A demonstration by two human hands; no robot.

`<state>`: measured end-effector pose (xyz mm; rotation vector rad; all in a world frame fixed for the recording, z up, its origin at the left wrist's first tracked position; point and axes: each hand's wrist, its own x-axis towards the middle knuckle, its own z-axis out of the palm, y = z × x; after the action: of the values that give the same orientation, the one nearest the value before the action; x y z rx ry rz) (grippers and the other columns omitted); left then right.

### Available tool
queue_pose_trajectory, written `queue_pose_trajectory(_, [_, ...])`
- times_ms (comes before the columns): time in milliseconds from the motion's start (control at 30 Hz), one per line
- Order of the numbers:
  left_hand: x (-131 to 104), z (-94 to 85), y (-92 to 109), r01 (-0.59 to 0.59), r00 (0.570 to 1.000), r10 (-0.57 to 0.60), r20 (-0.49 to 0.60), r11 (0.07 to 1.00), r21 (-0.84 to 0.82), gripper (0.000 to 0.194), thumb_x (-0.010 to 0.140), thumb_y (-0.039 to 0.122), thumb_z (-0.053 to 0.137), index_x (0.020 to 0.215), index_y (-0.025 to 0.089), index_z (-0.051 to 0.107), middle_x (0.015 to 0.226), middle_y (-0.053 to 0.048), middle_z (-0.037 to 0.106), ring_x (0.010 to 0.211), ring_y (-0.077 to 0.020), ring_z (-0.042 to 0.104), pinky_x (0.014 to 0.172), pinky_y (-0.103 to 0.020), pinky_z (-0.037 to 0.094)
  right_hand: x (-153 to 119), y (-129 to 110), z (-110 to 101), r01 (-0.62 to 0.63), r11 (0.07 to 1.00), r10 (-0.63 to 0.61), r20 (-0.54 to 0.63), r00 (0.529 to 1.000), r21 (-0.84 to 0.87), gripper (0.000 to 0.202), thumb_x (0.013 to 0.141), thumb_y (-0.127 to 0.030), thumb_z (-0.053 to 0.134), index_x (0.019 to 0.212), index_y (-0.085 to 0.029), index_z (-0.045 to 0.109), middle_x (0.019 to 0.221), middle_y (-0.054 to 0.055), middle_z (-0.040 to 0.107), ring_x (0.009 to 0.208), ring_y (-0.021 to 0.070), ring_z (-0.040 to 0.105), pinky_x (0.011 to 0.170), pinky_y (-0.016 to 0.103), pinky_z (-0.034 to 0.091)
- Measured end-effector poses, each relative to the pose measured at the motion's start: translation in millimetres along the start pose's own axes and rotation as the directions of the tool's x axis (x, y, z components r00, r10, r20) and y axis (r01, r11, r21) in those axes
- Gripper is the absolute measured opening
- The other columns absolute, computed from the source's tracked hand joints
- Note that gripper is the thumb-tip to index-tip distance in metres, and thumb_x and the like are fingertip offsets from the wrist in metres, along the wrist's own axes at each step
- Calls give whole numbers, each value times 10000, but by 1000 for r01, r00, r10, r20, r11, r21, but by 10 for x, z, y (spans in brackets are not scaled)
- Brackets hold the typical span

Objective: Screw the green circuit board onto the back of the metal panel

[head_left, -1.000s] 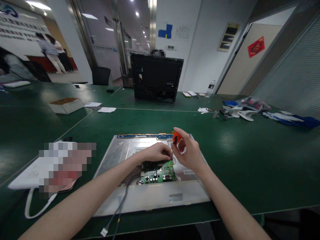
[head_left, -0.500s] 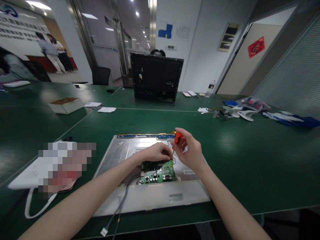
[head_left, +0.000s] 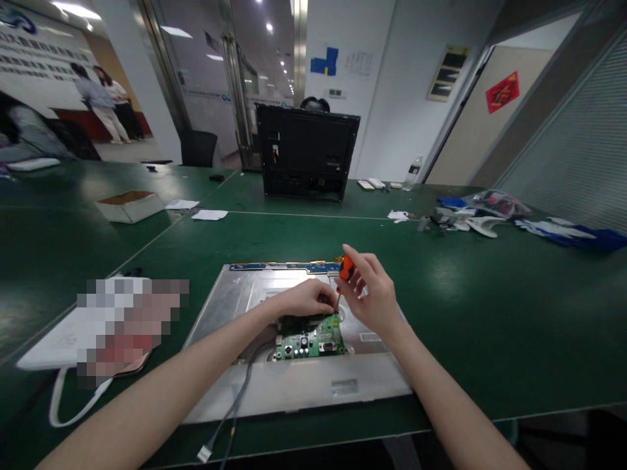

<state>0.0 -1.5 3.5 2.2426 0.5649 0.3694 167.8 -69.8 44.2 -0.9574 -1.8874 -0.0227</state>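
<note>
A silver monitor back panel point(head_left: 230, 307) lies flat on the green table point(head_left: 490, 313) in front of me. A small green circuit board point(head_left: 313, 341) sits on it near its middle. My right hand point(head_left: 372, 300) grips an orange-handled screwdriver point(head_left: 345, 267), held upright with its tip down at the board's far edge. My left hand point(head_left: 306, 299) rests with curled fingers on the panel right beside the screwdriver's tip; what its fingertips pinch is hidden. A grey cable point(head_left: 235, 411) runs from the board over the panel's near edge.
A white pouch with a strap point(head_left: 63, 339) lies at the left. A black monitor casing point(head_left: 306, 153) stands upright at the far side, a person's head behind it. A cardboard box point(head_left: 128, 205), papers, a water bottle point(head_left: 412, 173), gloves and bags point(head_left: 490, 209) lie further off. People stand far left.
My right hand has shifted its fingers slightly around the screwdriver handle, and the handle has tilted a little. My left hand and the board have stayed put.
</note>
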Motion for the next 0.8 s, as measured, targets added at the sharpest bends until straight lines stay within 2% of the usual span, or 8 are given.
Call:
queue_pose_trajectory(100, [-3, -2, 6, 6, 1000, -6, -1, 1000, -8, 129, 772, 176, 615, 853, 112, 691, 771, -20, 675, 694, -129, 583, 663, -211, 432, -16, -3, 9, -31, 999, 31, -2, 1000, 23, 591, 830, -179, 527, 1379, -270, 327, 892, 12, 555, 551, 85, 515, 499, 231, 464])
queue_pose_trajectory(300, [-2, 0, -8, 7, 1000, -7, -2, 1000, -8, 113, 769, 183, 620, 841, 123, 683, 760, -11, 668, 700, -130, 583, 667, -213, 430, -46, 29, 22, -64, 998, 64, 3, 998, 20, 501, 800, -213, 576, 1266, -246, 396, 799, -20, 566, 505, 72, 491, 474, 213, 431])
queue_pose_trajectory(433, [0, -2, -5, 1, 1000, -1, -14, 1000, -11, 103, 762, 175, 621, 834, 122, 671, 775, -18, 667, 704, -134, 585, 668, -219, 432, -42, 53, 33, -47, 999, 47, -7, 999, 23, 491, 793, -248, 610, 1240, -257, 408, 819, -20, 552, 536, 80, 508, 481, 215, 437])
queue_pose_trajectory(567, [4, -7, 3, 2, 1000, -2, -2, 1000, 0, 105, 765, 176, 616, 833, 120, 674, 789, -25, 673, 710, -139, 590, 664, -221, 432, -18, 23, 20, -29, 999, 29, -15, 999, 16, 460, 817, -204, 568, 1250, -282, 433, 916, 3, 537, 562, 79, 516, 492, 227, 457])
queue_pose_trajectory(700, [6, 0, -14, -11, 1000, 11, -1, 1000, -1, 110, 773, 182, 613, 835, 123, 681, 786, -23, 675, 711, -138, 589, 672, -220, 434, 3, -27, -2, -9, 1000, 9, -29, 1000, -4, 514, 819, -170, 546, 1302, -296, 427, 1023, 37, 530, 572, 76, 519, 507, 239, 478])
queue_pose_trajectory(800, [3, 9, -37, -13, 1000, 13, -5, 1000, -6, 120, 775, 188, 616, 849, 125, 687, 786, -20, 676, 710, -136, 588, 676, -221, 436, -5, -35, -3, -12, 1000, 11, -38, 999, -6, 556, 805, -166, 538, 1329, -276, 388, 966, 32, 560, 553, 84, 515, 496, 242, 476])
